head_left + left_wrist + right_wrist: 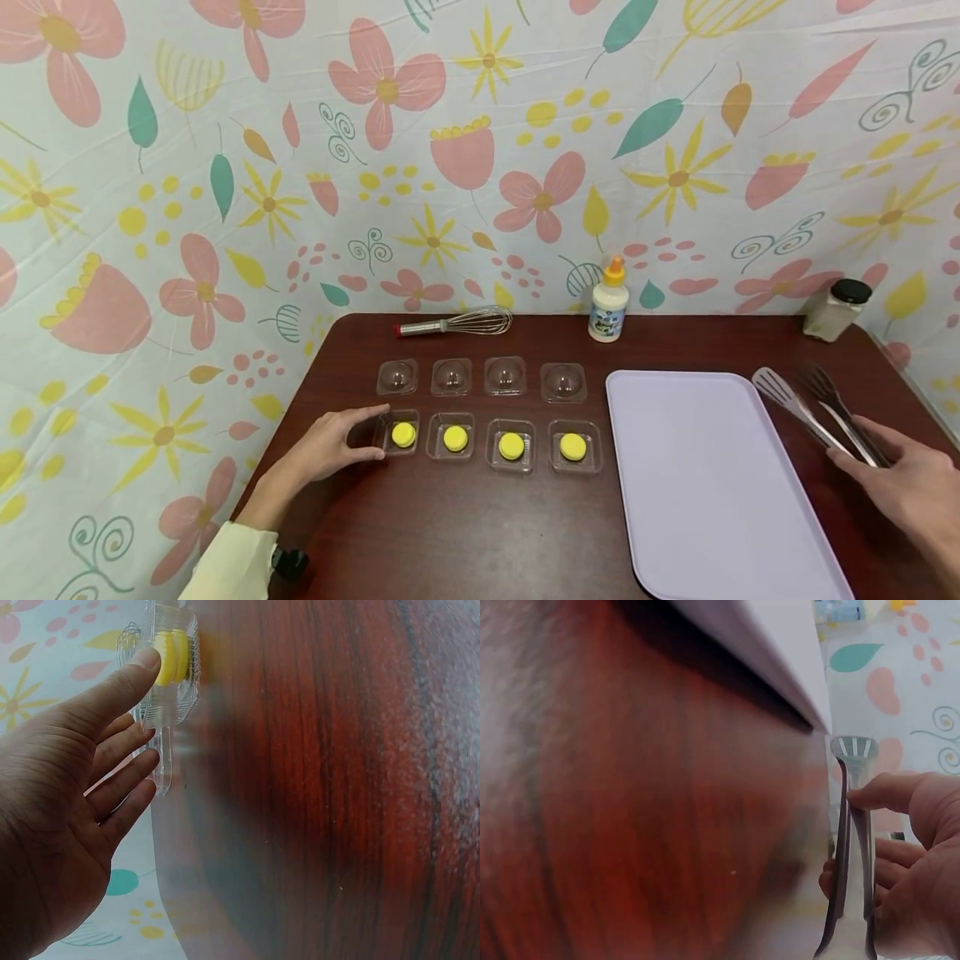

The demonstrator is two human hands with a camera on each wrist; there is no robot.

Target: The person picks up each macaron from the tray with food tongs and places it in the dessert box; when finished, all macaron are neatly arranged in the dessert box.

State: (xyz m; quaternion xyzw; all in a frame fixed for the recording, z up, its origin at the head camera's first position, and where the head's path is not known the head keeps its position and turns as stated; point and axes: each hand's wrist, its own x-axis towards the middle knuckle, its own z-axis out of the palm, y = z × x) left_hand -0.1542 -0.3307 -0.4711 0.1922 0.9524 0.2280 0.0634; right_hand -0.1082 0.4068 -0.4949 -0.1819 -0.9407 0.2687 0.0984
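Observation:
My left hand (337, 442) holds the leftmost clear plastic box (411, 450), thumb at the near edge and index finger at the far edge. A yellow macaron (403, 434) sits inside that box; its two layers show in the left wrist view. The hand's other fingers extend loosely below the box. To its right stand several like boxes, each with one yellow macaron (455, 438). My right hand (911, 479) grips metal tongs (806, 408) beside the tray, thumb on one arm and fingers round the other. Their slotted heads stand apart, with nothing between them.
A lilac tray (705, 475) lies on the dark wooden table (465, 533), right of the boxes. Behind them is a row of clear domed lids (452, 377). A whisk (476, 322), a yellow-capped bottle (608, 304) and a black-lidded jar (836, 312) stand or lie along the back.

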